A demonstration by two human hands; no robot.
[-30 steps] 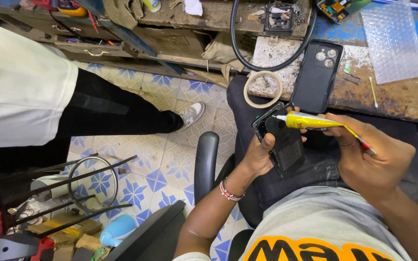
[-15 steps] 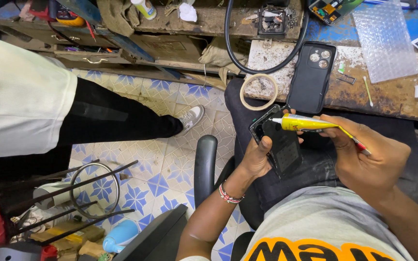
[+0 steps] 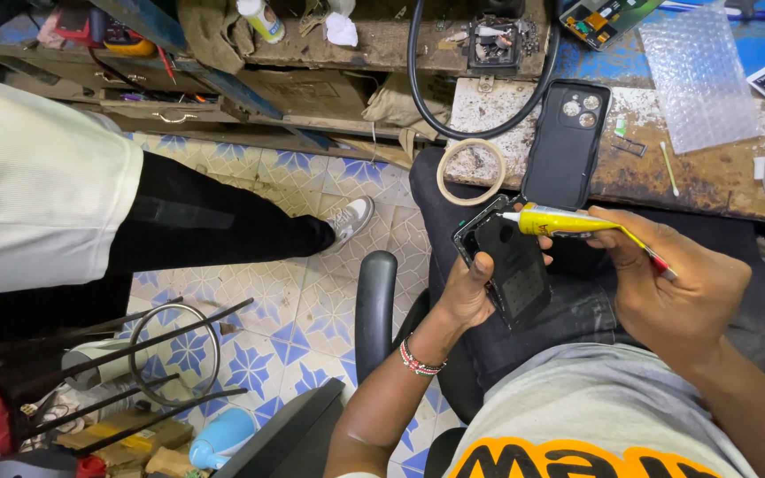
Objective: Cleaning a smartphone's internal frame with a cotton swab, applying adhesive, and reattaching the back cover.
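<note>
my left hand [image 3: 469,292] grips the opened phone [image 3: 508,265] at frame centre. my right hand [image 3: 679,288] pinches the yellow glue tube [image 3: 568,222], nozzle on the phone's top edge. black phone case [image 3: 567,142] on workbench [image 3: 710,177] above.

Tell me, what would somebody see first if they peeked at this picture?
Probably the bright yellow glue tube in the right hand, its tip touching the top edge of the opened black phone that the left hand holds over the lap. Behind them, a black phone case lies on the worn wooden bench beside a pale ring of tape. At the left, another person's black trouser leg stretches across the blue-patterned floor tiles.
</note>
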